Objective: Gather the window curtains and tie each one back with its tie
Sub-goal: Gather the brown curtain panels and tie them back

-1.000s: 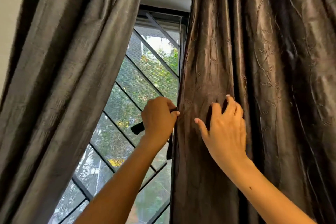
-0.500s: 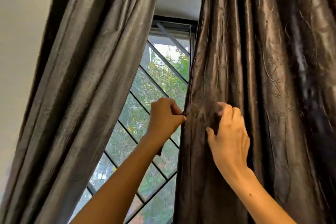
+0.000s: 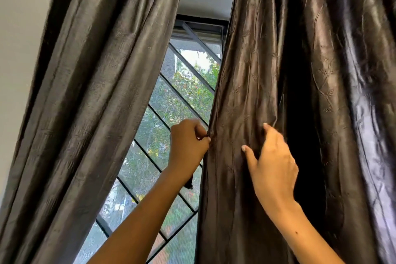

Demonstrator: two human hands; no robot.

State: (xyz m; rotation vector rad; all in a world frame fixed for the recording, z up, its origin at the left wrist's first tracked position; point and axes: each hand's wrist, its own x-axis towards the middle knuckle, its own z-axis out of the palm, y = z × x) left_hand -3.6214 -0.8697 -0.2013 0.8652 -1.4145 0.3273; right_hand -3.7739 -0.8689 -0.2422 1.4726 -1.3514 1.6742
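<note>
Head view: the left hand (image 3: 188, 148) is pinching the inner edge of the right curtain (image 3: 252, 96), fingers curled tight, probably anchoring that edge so folds can stack against it. At its 3 o'clock the right hand (image 3: 272, 165) is pressing loosely spread fingers into the cloth, seemingly raking pleats inward. A dark strip (image 3: 190, 183), possibly the tie, is dangling at the left wrist's 6 o'clock. The left curtain (image 3: 96, 92) is hanging loose at 9 o'clock.

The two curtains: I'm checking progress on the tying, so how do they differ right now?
The left curtain hangs untouched; the right curtain is handled by both hands. The left hand pinches its inner edge, while the right hand presses into its folds. Both are dark, shiny and not visibly tied.
</note>
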